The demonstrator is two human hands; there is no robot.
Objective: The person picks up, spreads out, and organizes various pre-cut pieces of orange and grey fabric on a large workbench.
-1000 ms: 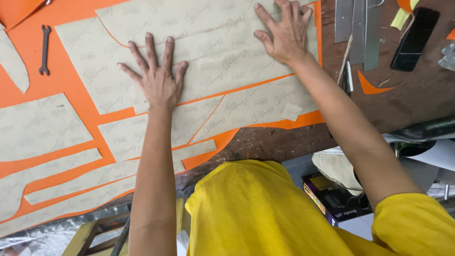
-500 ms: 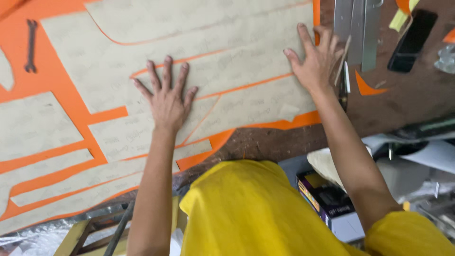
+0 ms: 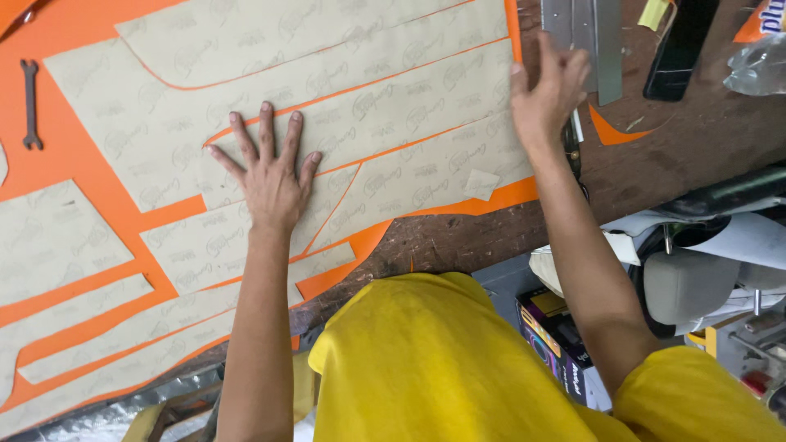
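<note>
- A person in a yellow shirt (image 3: 426, 368) leans over a brown worktable (image 3: 688, 147) spread with an orange sheet (image 3: 74, 155); beige paper patterns (image 3: 368, 106) lie across it, nearly covering it
- The left hand (image 3: 266, 172) presses flat on the patterns near the middle of the sheet, fingers spread wide, palm down, holding nothing
- The right hand (image 3: 544, 90) rests at the right edge of the patterns, where the orange sheet ends; its fingers are loosely together and bent; whether they grip the paper edge cannot be told
- A metal ruler (image 3: 594, 37) lies just beside the right hand; a black phone (image 3: 679, 45) sits further right; a small wrench (image 3: 31, 102) lies on the orange sheet at far left
</note>
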